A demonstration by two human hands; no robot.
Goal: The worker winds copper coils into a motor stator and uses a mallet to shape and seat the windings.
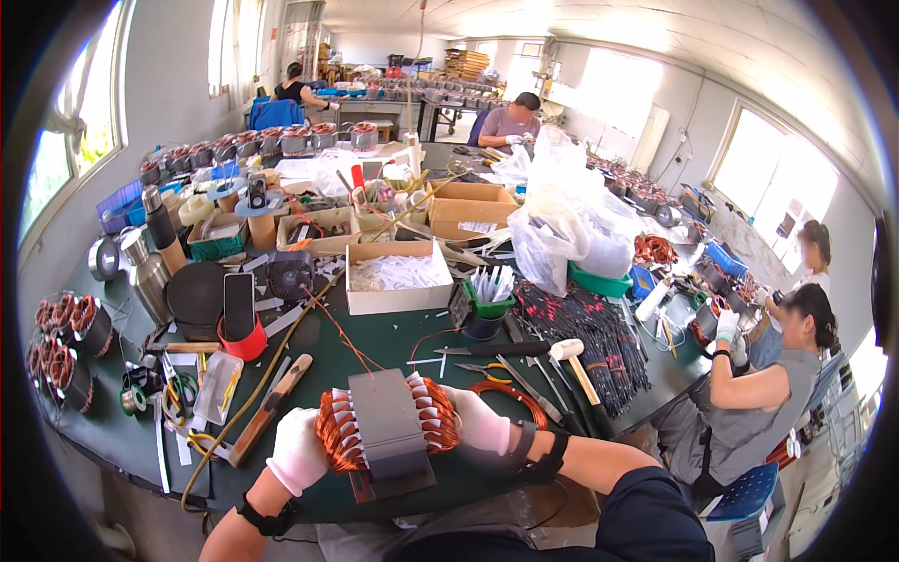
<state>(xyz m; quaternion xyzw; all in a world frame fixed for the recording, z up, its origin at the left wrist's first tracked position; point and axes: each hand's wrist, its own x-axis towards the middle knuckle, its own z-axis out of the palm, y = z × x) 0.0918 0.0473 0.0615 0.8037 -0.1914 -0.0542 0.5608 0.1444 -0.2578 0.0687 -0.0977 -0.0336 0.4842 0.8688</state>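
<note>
A motor stator [382, 421] lies on its side in front of me, a grey laminated core with copper windings bulging at both ends and white insulation slips between the coils. My left hand [300, 452], in a white and pink glove, closes round the left winding end. The right winding end is gripped by my right hand [482, 421], gloved the same way. Fingertips of both hands are partly hidden behind the coils. Beneath the core is a dark block [393, 484] at the table's front edge. Two thin reddish leads [351, 347] run up from behind the stator.
A wooden-handled tool [272, 412] lies left of the stator. To the right are a mallet [576, 367], pliers [482, 373] and black wire bundles [590, 347]. Behind stand a box of white slips [393, 298] and a phone [240, 304] in a red holder. A co-worker [768, 393] sits at right.
</note>
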